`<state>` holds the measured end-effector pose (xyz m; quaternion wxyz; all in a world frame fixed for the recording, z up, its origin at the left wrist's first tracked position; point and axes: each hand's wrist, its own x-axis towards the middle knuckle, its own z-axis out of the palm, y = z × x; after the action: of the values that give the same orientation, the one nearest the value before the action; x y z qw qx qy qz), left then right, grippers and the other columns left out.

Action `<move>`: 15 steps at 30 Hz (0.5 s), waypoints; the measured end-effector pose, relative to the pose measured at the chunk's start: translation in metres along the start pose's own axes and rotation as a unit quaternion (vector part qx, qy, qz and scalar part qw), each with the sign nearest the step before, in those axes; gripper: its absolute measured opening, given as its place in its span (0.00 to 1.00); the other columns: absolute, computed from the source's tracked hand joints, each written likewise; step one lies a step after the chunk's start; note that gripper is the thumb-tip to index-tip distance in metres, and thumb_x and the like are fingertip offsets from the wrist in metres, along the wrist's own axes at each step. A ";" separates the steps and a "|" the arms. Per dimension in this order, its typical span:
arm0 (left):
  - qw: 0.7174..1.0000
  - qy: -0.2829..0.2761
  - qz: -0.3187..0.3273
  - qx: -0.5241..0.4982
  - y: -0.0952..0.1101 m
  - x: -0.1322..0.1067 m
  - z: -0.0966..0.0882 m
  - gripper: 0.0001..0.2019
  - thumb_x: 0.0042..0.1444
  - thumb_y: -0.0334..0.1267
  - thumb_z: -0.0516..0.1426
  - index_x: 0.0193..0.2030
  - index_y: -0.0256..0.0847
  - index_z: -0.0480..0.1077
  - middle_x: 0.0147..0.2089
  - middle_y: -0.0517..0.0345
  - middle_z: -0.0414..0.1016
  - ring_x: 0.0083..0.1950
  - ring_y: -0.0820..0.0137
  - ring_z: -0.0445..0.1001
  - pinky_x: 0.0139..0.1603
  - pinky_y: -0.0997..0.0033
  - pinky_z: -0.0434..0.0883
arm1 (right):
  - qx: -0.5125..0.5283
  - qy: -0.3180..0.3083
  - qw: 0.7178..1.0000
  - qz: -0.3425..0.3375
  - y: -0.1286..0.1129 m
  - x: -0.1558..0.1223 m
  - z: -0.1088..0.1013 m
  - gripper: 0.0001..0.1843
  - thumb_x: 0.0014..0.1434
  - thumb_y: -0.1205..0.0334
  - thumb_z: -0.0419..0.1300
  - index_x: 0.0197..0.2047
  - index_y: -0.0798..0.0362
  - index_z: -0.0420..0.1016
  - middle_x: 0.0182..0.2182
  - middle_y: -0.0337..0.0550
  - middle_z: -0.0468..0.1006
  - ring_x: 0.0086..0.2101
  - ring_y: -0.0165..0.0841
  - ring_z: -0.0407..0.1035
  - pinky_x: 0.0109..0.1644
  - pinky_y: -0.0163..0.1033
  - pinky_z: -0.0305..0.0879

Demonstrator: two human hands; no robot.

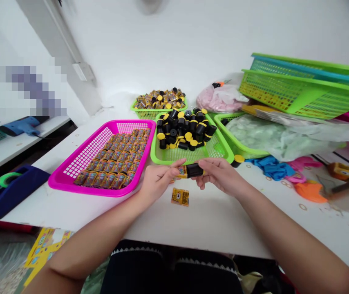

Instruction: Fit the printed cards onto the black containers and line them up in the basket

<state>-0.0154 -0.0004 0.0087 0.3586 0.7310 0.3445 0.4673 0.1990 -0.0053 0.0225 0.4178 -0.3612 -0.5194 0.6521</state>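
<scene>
Smooth white plaster-like wall (193, 45) fills the back. Left: pale grey wall projection (38, 28), appears slanted, with a thin whitish conduit strip (63, 32) running down to a small white rectangular box (82, 71). Rounded grey object (150, 5) at top edge, blurred, can't identify. Near table: broad white flat top (211, 228), faint tan ring marks toward right. Second white-topped table (53, 128) at far left, dark gap between the two. Below near table's left end: crumpled clear plastic (1, 255); floor surface unclear. Light bright, even, cool white; shadows soft.
</scene>
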 end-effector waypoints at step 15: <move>0.986 -0.044 0.124 0.102 -0.014 0.003 0.003 0.40 0.57 0.40 0.64 0.73 0.46 0.52 0.52 0.55 0.81 0.48 0.69 0.81 0.54 0.69 0.75 | -0.177 0.087 0.978 -0.070 0.007 -0.004 0.010 0.20 0.48 0.50 0.73 0.40 0.53 0.78 0.25 0.40 0.81 0.26 0.32 0.75 0.31 0.38 0.72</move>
<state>-0.0138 0.0088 -0.0026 0.2364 0.8204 0.2808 0.4384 0.1907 -0.0131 0.0182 0.4354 -0.4475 -0.6119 0.4854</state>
